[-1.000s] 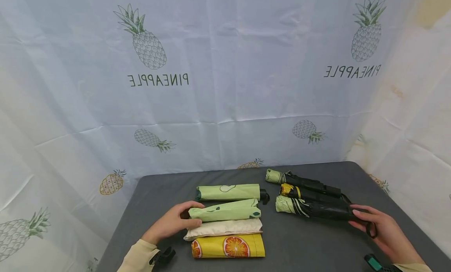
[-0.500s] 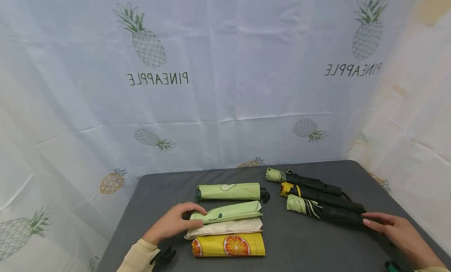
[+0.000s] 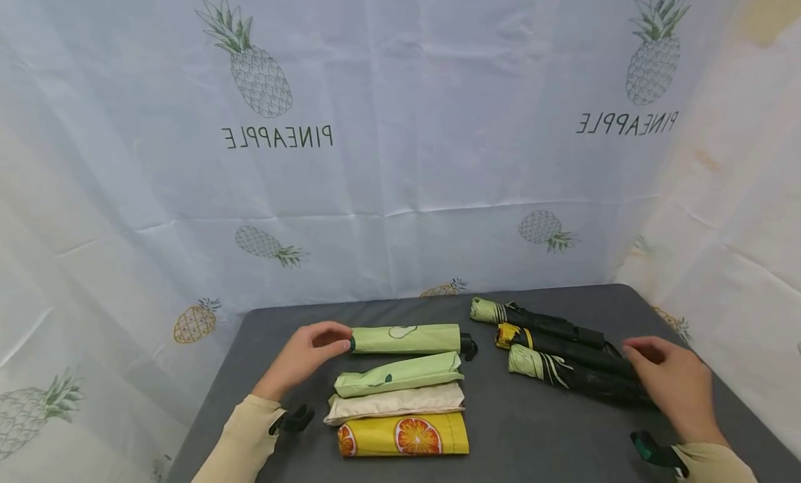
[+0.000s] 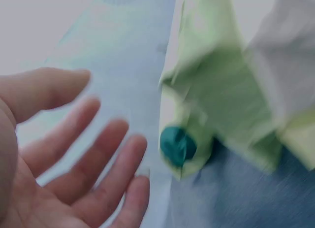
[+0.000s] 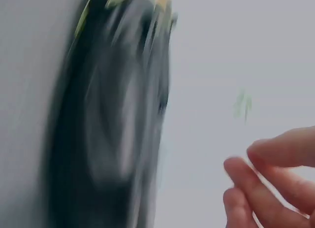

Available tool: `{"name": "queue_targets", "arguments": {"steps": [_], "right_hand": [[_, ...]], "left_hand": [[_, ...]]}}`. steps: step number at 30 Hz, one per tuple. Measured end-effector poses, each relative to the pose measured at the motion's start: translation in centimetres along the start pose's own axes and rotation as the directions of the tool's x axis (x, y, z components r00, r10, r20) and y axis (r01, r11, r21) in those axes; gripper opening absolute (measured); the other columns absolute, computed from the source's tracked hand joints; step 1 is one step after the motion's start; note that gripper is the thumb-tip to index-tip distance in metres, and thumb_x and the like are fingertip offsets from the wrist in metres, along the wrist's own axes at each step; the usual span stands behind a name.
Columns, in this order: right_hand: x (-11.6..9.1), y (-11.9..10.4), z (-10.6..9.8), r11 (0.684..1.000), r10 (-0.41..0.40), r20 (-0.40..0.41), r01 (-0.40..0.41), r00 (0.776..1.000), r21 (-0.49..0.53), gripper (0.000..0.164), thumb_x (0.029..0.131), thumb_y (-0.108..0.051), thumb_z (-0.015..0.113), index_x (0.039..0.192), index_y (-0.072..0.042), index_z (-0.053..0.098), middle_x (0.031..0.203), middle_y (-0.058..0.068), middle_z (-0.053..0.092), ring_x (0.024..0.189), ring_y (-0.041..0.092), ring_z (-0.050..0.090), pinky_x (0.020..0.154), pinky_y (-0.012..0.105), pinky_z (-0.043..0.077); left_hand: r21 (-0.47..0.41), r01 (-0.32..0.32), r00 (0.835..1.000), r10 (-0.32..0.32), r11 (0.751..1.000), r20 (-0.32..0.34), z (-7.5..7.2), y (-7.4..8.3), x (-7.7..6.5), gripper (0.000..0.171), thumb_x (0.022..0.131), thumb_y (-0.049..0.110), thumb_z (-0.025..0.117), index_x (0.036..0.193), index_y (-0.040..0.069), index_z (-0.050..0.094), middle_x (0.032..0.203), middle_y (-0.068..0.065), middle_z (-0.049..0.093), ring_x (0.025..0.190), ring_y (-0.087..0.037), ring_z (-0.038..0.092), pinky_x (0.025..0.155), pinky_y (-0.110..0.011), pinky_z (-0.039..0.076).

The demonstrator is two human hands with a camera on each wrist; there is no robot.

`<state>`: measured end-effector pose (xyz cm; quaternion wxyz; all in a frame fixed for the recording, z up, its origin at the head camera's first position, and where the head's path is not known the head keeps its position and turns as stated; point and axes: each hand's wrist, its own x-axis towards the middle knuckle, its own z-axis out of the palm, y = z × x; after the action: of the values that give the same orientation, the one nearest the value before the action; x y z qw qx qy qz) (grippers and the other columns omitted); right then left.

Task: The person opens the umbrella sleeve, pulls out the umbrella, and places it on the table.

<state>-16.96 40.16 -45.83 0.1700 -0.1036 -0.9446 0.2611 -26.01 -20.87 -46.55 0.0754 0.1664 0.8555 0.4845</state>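
Observation:
My left hand (image 3: 313, 354) hovers at the left end of a light green folded umbrella (image 3: 425, 338) with a black handle. In the left wrist view its fingers (image 4: 106, 186) are spread, with nothing held, apart from the umbrella's teal end (image 4: 178, 145). My right hand (image 3: 672, 382), loosely bent and holding nothing, is over the right ends of the black folded umbrellas. The nearest of these (image 3: 585, 379) has a pale green striped tip; the middle one (image 3: 563, 347) has a yellow tip, and the farthest (image 3: 551, 323) a green one.
Below the green umbrella lie a light green cloth sleeve (image 3: 400, 373), a cream one (image 3: 400, 403) and a yellow one with orange slices (image 3: 432, 434), side by side. The grey table (image 3: 500, 434) ends against a white pineapple-print curtain (image 3: 438, 121).
My left hand has left the light green sleeve and moved up to the green umbrella's end. My right hand shifted the nearest black umbrella rightward, let go and rose above it.

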Motion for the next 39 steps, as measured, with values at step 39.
{"name": "queue_targets", "arguments": {"steps": [39], "right_hand": [[4.0, -18.2, 12.3, 0.905, -0.309, 0.438, 0.12, 0.844, 0.408, 0.046, 0.096, -0.012, 0.082, 0.14, -0.007, 0.07, 0.135, 0.016, 0.072, 0.112, 0.03, 0.073, 0.09, 0.046, 0.063]], "left_hand": [[-0.21, 0.006, 0.996, 0.013, 0.978, 0.092, -0.7, -0.2, 1.2, 0.06, 0.101, 0.024, 0.08, 0.156, 0.031, 0.056, 0.161, -0.008, 0.051, 0.128, -0.034, 0.069, 0.105, -0.053, 0.058]]}}
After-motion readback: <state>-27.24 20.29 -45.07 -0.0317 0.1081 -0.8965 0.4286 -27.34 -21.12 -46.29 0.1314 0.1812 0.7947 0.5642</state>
